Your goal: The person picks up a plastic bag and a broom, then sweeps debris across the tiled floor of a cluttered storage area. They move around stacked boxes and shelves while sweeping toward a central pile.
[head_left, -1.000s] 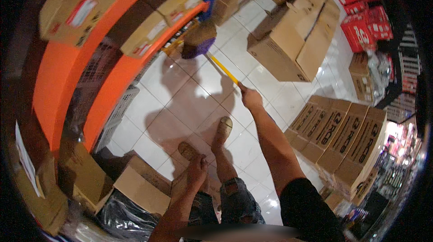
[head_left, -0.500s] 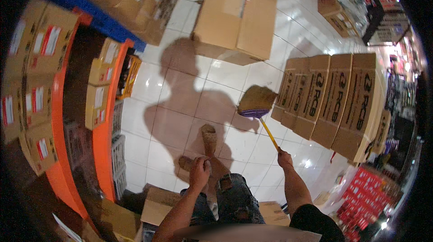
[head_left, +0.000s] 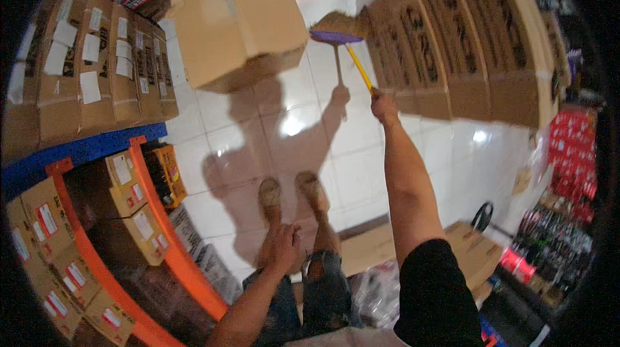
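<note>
In my right hand [head_left: 385,108] is the yellow handle of a broom [head_left: 359,66], gripped with the arm stretched forward. The broom's purple head and tan bristles are at the white tiled floor, in the gap between a large carton [head_left: 245,21] and a row of tall brown boxes [head_left: 429,37]. Close to my knees, my left hand [head_left: 285,243] is closed in front of my body; its fingers are curled, and whatever they may hold cannot be made out. My sandalled feet stand below it on the tiles.
On the left, an orange and blue shelf rack [head_left: 84,143] carries labelled cartons [head_left: 139,69] and a yellow crate [head_left: 169,176]. Behind my legs lie more cardboard [head_left: 475,250] and clear plastic wrap [head_left: 378,292]. Red boxes [head_left: 571,153] are stacked at the far right.
My right arm has reached farther forward, taking the broom into the gap between the large carton and the tall boxes. My body and view have turned and moved forward. The left hand stays closed.
</note>
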{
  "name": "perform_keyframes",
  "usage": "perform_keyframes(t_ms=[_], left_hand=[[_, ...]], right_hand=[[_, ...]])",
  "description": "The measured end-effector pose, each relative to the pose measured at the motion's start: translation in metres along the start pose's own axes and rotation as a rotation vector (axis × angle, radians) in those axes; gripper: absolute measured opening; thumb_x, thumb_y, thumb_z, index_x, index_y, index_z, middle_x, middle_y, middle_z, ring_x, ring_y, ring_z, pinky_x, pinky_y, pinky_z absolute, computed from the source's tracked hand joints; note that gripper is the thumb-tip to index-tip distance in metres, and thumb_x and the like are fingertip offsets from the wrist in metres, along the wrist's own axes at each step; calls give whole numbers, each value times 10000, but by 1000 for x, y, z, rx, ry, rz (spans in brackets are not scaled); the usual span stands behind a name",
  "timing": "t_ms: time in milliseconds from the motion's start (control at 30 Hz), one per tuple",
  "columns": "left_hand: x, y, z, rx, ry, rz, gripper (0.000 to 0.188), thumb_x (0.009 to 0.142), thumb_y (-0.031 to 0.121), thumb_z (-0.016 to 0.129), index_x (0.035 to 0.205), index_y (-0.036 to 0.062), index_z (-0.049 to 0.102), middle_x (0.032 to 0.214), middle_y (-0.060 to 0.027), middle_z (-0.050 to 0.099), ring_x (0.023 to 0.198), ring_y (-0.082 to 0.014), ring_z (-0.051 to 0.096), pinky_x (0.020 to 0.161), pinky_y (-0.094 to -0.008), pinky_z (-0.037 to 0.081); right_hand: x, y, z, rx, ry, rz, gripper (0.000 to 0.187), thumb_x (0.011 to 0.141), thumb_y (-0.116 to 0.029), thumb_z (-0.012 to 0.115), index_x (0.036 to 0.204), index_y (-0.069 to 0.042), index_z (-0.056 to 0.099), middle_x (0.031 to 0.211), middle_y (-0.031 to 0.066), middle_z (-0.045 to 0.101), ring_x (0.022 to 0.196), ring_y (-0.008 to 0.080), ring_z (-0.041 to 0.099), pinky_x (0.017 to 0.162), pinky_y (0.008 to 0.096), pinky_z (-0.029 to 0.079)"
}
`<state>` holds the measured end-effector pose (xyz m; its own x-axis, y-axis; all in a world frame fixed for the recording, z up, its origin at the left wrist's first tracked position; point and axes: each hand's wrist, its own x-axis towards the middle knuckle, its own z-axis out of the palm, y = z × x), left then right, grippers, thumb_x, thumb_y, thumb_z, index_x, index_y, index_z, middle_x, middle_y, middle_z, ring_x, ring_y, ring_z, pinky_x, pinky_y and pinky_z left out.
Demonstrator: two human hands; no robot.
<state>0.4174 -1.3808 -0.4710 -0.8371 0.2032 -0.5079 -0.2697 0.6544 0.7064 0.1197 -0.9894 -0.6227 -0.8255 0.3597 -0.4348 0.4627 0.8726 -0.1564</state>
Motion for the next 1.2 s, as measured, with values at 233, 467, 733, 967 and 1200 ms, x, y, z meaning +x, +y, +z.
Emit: perform_keyframes(t_ms=[233,467,733,967,1200], left_hand=[[-38,-40,-44,102,-167,-89,225,923,121,571,1130,65,639,1107,-170,623,1043,-384,619,877,-465,506],[-23,-6,-39,146,-210,146,199,936,122,553,1100,63,649,1097,-163,625,1021,-377,620,878,-440,512],[-18,62,8,228,-328,281,216,943,154,573,1127,62,639,1087,-180,615,1010,-399,609,865,-465,503],[-10,107,54,256,-377,340,251,930,139,579,1152,34,631,1096,-195,615,1017,-392,603,893,-475,487],[-22,155,156,338,-382,338,260,931,141,568,1164,39,620,1101,-200,609,1019,-389,602,896,-461,484]], right_hand=[[-263,171,77,-17,-269,131,393,1013,-298,393,1369,-222,539,1090,225,680,959,448,665,828,552,543],[-443,243,0,-148,-251,524,389,1014,-307,455,1385,-350,564,951,251,683,851,412,689,718,517,564],[-585,146,-21,494,-153,317,603,971,-224,535,1537,-194,330,878,243,680,743,350,694,694,498,538],[-619,90,-35,1210,-650,373,588,989,-259,604,1523,-154,380,894,72,658,639,160,563,635,333,501],[-537,259,11,863,-836,451,481,848,-347,688,1280,-136,680,805,96,725,720,168,665,706,373,551]])
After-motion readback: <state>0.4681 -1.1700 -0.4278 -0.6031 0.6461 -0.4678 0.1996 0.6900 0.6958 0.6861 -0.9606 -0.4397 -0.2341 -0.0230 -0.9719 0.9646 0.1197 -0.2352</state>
